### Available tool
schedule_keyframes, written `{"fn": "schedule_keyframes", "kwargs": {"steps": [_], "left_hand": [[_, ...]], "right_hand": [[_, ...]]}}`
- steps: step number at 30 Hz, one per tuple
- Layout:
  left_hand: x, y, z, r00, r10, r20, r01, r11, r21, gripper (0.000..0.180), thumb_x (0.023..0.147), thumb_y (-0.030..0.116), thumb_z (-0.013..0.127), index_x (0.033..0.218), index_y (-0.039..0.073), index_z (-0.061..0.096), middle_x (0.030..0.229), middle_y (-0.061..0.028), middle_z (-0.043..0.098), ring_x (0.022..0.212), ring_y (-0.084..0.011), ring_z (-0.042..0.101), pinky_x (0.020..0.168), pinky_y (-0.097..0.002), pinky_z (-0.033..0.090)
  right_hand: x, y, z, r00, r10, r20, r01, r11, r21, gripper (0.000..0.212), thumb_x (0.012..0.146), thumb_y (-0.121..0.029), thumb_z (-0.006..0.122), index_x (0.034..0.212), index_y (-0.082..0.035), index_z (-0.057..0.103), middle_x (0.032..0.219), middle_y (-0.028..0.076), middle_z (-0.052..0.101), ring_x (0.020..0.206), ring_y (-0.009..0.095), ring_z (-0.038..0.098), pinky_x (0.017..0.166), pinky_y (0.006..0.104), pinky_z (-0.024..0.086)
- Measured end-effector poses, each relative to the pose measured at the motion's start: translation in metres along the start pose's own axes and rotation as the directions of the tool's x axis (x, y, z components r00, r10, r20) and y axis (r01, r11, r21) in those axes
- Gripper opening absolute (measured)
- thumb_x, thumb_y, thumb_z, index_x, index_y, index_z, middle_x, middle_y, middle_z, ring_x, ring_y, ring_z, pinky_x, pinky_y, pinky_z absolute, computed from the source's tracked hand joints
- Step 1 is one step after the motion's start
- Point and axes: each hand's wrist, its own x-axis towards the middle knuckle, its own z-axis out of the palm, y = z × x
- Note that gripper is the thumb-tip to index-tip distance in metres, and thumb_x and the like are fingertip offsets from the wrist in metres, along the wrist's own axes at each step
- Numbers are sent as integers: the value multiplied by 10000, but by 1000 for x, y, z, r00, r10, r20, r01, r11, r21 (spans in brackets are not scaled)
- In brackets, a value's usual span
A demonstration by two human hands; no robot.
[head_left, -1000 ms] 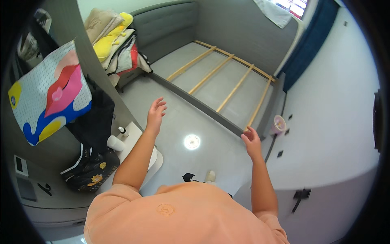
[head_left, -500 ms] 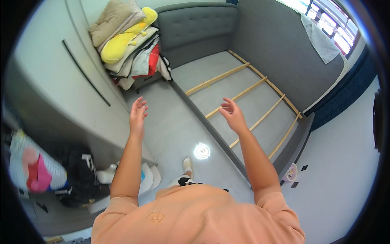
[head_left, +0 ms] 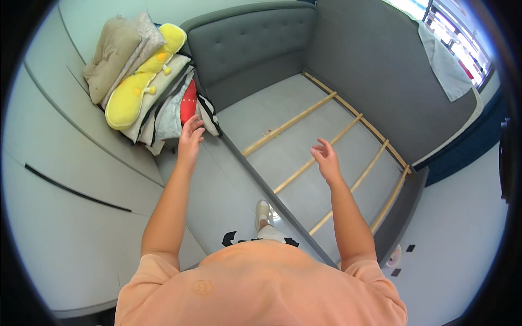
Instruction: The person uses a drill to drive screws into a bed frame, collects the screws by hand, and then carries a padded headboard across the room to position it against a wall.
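Both my hands are raised in front of me with nothing in them. My left hand (head_left: 190,142) has its fingers apart and appears just below a pile of bedding (head_left: 173,111) in the picture. Loosely curled but apart are the fingers of my right hand (head_left: 326,159), which appears over the bed frame's wooden slats (head_left: 296,176). The grey bed frame (head_left: 255,167) has a buttoned headboard (head_left: 247,51) at its far end. Bare floor shows between the slats. Neither hand visibly touches anything.
A grey mattress-like panel (head_left: 375,81) stands upright along the bed's far right side, with a pale cloth (head_left: 445,65) over its top. Yellow plush cushion (head_left: 130,100) and beige pillow (head_left: 111,54) top the bedding. A pale wardrobe (head_left: 70,163) lines the left. A small bin (head_left: 393,255) stands right.
I have stepped forward, so the bedding pile and bed frame look nearer. The shelf with bags at the lower left has left the view. Both hands stay raised and open.
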Motion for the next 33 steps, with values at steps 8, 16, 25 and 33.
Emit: {"fn": "schedule_keyframes", "kwargs": {"steps": [8,16,25,33], "left_hand": [[123,25,24,997,31,-75,-25,997,75,447,865,160,514,1298,92,428,1210,-68,506,1072,-145,482,860,-268,385],[222,10,20,982,137,-134,-108,973,202,477,867,199,507,1324,98,411,1261,-104,486,1123,-180,469,908,-305,378],[363,-28,38,966,126,-227,-126,992,17,473,890,179,518,1312,1,400,1268,-142,484,1167,-190,459,964,-284,352],[599,-93,35,878,415,-237,-353,898,264,486,900,187,527,1320,-12,383,1337,-162,417,1250,-234,388,1025,-318,304]], "right_hand": [[152,-24,43,994,-52,99,49,998,32,541,806,-199,653,1282,-56,441,1126,141,559,978,196,563,824,310,465],[255,-36,39,986,-136,100,127,988,85,546,800,-190,661,1285,-63,443,1136,133,553,995,198,552,831,323,463],[363,-51,66,961,-220,166,231,972,-47,519,805,-183,658,1268,-59,459,1135,134,561,1029,212,546,867,327,447],[535,-49,115,955,-273,119,296,911,-286,521,792,-227,671,1251,-75,478,1143,131,587,1075,240,548,867,343,441]]}}
